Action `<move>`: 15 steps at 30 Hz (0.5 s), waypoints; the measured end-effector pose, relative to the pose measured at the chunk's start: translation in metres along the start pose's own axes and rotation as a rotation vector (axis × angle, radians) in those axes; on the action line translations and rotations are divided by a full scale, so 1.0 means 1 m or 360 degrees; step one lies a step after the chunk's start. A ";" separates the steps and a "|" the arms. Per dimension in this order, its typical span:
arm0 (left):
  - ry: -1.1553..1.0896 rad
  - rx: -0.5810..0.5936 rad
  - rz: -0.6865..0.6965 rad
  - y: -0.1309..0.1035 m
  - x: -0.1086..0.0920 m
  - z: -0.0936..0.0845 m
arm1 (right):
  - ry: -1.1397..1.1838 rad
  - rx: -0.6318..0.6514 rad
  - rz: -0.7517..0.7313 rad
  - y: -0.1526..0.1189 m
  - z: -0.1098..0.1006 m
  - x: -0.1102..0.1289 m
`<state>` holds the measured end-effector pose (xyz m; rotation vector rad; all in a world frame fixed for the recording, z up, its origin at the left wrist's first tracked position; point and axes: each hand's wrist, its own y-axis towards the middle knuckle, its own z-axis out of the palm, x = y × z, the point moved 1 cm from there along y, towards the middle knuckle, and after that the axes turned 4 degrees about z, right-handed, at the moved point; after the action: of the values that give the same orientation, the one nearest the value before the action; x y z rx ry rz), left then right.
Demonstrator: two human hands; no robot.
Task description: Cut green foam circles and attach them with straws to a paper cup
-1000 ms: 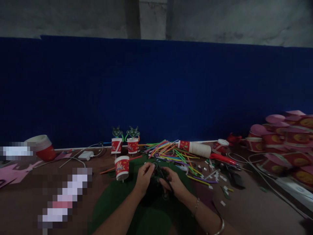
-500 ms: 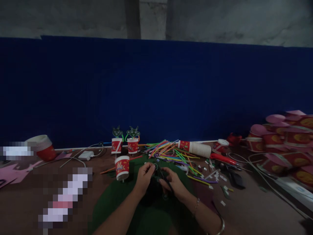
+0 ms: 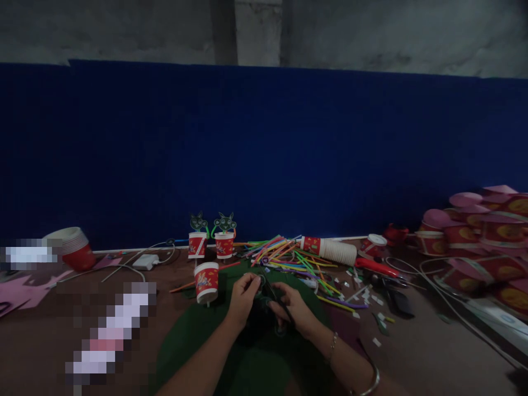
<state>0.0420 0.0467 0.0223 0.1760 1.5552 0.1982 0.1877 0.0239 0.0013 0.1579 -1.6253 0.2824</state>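
Note:
Low in the middle, my left hand (image 3: 242, 301) pinches a small dark green paper cutout (image 3: 263, 280) with a pale outline between thumb and fingers. My right hand (image 3: 297, 313) is closed round black-handled scissors (image 3: 288, 316), whose blades point up beside the cutout. Dimness hides exactly where the blades meet the paper. More of the dark paper seems to hang below my fingers. Both hands are above a large dark green sheet (image 3: 185, 344). A red patterned paper cup (image 3: 206, 284) stands left of my left hand.
Behind stand two red cups (image 3: 224, 246) topped with green animal-face cutouts (image 3: 225, 222). Colourful straws (image 3: 276, 250), stacked cups (image 3: 338, 253), a red-handled tool (image 3: 377, 268) and white scraps (image 3: 377, 300) lie rightward. Piled red cups (image 3: 464, 236) and cables flank the right; a white adapter (image 3: 146, 262) sits left.
The cutout and scissor blades have shifted very slightly between my fingers. Both hands stay in nearly the same place, and the things on the table have not moved.

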 end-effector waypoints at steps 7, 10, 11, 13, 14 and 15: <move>-0.0012 -0.0008 0.0014 0.000 0.000 -0.001 | -0.0031 -0.0012 0.0029 -0.001 0.000 0.003; -0.0033 -0.0016 0.0007 0.000 0.000 0.000 | -0.0038 -0.0013 0.0058 -0.001 0.000 0.005; -0.0036 -0.0017 0.0006 0.000 0.000 0.000 | -0.0037 -0.0016 0.0065 -0.001 0.000 0.006; -0.0041 -0.0020 0.0005 0.000 0.001 0.000 | -0.0030 -0.0010 0.0071 -0.002 0.001 0.007; -0.0043 -0.0022 0.0004 0.001 0.002 0.000 | -0.0026 -0.0005 0.0073 -0.002 0.001 0.008; -0.0045 -0.0024 0.0002 0.001 0.002 0.000 | -0.0025 -0.0002 0.0075 -0.002 0.001 0.008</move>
<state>0.0421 0.0480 0.0202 0.1674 1.5253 0.2077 0.1866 0.0223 0.0092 0.1216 -1.6466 0.3168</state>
